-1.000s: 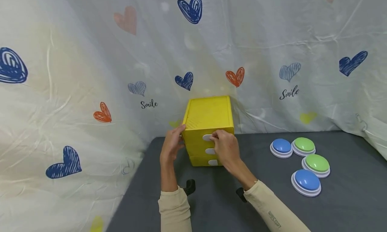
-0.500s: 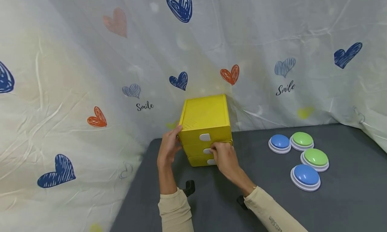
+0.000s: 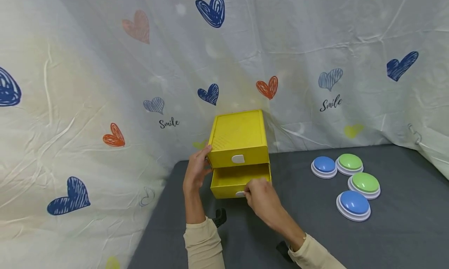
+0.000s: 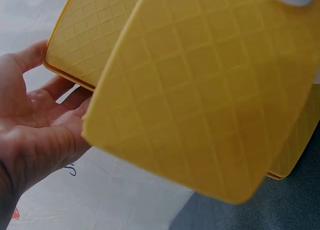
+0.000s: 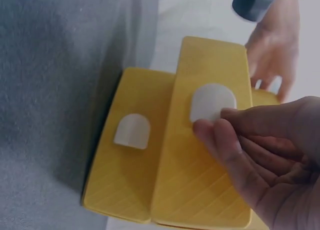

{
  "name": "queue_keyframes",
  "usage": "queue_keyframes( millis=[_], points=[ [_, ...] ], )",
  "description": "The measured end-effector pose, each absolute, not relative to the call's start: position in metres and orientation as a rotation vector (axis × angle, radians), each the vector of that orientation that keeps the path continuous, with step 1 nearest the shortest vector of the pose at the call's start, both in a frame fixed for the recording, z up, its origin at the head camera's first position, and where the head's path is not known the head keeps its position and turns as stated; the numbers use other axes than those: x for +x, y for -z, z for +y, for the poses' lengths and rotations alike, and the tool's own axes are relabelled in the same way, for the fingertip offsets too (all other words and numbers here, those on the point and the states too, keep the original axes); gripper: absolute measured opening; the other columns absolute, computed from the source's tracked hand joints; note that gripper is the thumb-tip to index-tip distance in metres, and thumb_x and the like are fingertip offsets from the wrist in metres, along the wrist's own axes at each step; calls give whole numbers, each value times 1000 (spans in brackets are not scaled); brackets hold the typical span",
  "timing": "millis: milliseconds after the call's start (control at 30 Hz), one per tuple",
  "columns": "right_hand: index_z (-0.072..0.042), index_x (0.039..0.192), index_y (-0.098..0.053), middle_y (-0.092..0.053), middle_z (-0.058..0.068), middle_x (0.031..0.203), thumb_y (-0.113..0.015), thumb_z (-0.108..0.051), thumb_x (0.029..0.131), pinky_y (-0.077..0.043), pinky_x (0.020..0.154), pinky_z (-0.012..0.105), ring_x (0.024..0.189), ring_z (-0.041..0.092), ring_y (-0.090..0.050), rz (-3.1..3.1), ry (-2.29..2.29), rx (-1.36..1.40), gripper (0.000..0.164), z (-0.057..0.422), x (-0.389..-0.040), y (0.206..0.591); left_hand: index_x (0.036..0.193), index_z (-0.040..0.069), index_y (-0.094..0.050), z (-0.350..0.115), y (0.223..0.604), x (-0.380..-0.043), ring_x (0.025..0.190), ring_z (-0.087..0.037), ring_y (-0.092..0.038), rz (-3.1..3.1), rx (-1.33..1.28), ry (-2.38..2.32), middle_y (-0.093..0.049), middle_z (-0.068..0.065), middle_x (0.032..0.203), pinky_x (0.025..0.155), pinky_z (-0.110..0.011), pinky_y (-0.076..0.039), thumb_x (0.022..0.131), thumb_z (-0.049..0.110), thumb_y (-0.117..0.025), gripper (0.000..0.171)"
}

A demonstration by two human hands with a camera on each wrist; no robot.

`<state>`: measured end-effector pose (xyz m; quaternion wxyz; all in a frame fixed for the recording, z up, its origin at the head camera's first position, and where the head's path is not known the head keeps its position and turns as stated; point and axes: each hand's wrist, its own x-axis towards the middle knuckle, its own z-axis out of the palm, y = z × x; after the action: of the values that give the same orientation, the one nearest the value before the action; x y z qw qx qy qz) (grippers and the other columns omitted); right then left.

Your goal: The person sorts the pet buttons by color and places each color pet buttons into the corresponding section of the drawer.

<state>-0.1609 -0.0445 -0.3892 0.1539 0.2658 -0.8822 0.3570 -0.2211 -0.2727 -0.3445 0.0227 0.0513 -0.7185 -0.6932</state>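
A yellow drawer cabinet (image 3: 238, 130) stands against the patterned backdrop. Its middle drawer (image 3: 224, 192) is pulled well out, and the visible part of its inside shows bare yellow. My right hand (image 3: 264, 200) pinches that drawer's white handle (image 5: 212, 101) between thumb and fingers. At the cabinet's left side, my left hand (image 3: 194, 173) rests with the thumb at the upper front corner and the other fingers lower along the side. The top drawer, with its white handle (image 3: 237, 158), is closed. In the right wrist view the bottom drawer (image 5: 122, 180) sits behind the pulled one.
To the right on the dark grey table (image 3: 315, 230) are two blue push buttons (image 3: 355, 202) and two green ones (image 3: 365, 182) on white bases. A light backdrop (image 3: 298, 46) with hearts hangs behind the cabinet and along the left.
My right hand has gone from the top drawer's handle down to the middle one and drawn that drawer out toward me. My left hand has stayed at the cabinet's left side.
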Motion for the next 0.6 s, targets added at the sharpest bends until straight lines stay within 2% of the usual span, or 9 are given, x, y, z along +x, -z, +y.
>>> queue_keyframes(
  millis=[67, 167, 233, 300, 467, 600],
  points=[
    [-14, 58, -68, -44, -10, 51, -80, -2, 90, -25, 45, 17, 42, 1, -32, -2536, -994, 764, 36, -45, -155, 387, 160, 1, -39, -273, 345, -221, 147, -43, -48, -2218, 156, 2154, -37, -17, 167, 119, -65, -40, 111, 40, -50, 63],
    [-19, 48, -47, -25, -12, 51, -77, 1, 90, -14, 46, 17, 44, 2, -18, -2537, -932, 771, 55, -46, -146, 385, 160, 1, -39, -274, 346, -221, 148, -43, -46, -2223, 153, 2149, -36, -17, 167, 120, -66, -38, 111, 41, -49, 63],
    [-22, 48, -35, -17, -11, 52, -74, 3, 90, -10, 47, 18, 45, 2, -12, -2538, -898, 767, 63, -47, -141, 384, 160, 1, -39, -275, 346, -221, 148, -43, -46, -2229, 157, 2143, -37, -18, 167, 120, -66, -37, 111, 41, -50, 64],
    [-22, 49, -30, -16, -12, 52, -72, 5, 90, -10, 46, 17, 45, 3, -11, -2542, -872, 764, 64, -47, -138, 383, 161, 2, -38, -275, 346, -222, 149, -43, -45, -2232, 156, 2144, -36, -18, 168, 121, -66, -36, 111, 42, -49, 64],
    [-18, 49, -47, -27, -11, 49, -72, 5, 88, -17, 45, 18, 43, 4, -22, -2577, -851, 763, 52, -48, -136, 381, 162, 4, -35, -274, 346, -222, 152, -43, -41, -2234, 139, 2157, -32, -17, 170, 121, -68, -34, 111, 41, -49, 64],
    [-11, 66, -74, -56, -5, 56, -78, -2, 90, -31, 46, 19, 46, 5, -40, -2679, -921, 806, 26, -44, -138, 379, 162, 4, -36, -272, 345, -221, 152, -44, -40, -2232, 143, 2157, -32, -17, 170, 121, -69, -33, 111, 40, -50, 64]
  ],
)
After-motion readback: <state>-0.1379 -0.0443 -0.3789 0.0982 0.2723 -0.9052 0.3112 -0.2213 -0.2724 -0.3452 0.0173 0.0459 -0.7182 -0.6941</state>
